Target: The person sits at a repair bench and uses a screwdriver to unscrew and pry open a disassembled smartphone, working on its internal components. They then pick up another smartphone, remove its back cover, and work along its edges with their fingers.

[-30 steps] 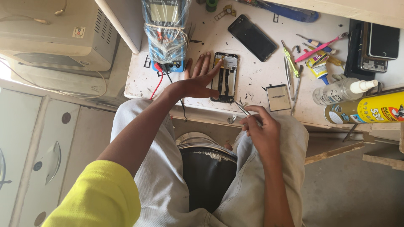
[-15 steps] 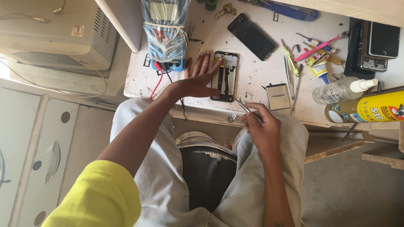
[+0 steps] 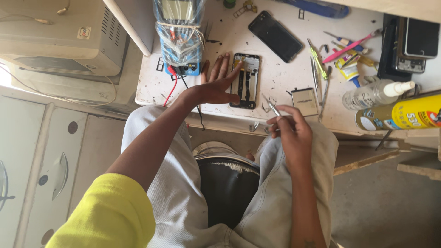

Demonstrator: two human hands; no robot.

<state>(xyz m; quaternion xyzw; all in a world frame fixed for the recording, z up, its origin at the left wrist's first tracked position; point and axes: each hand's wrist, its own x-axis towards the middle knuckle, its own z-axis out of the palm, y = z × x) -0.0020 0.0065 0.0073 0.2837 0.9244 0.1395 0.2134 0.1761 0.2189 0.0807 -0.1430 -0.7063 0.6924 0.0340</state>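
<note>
A yellow short sleeve [image 3: 105, 216] and pale grey trousers [image 3: 183, 193] are worn.

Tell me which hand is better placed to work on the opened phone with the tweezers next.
The right hand, probably: it already grips the tweezers, tips pointing toward the opened phone just beside them. The left hand lies flat on the table, fingers against the phone's edge, steadying it and holding no tool.

Left arm extended forward; left hand [image 3: 216, 85] flat, fingers spread, palm down. Right forearm raised, wrist bent; right hand [image 3: 289, 131] pinched closed, thumb against fingertips, well apart from the left.
</note>
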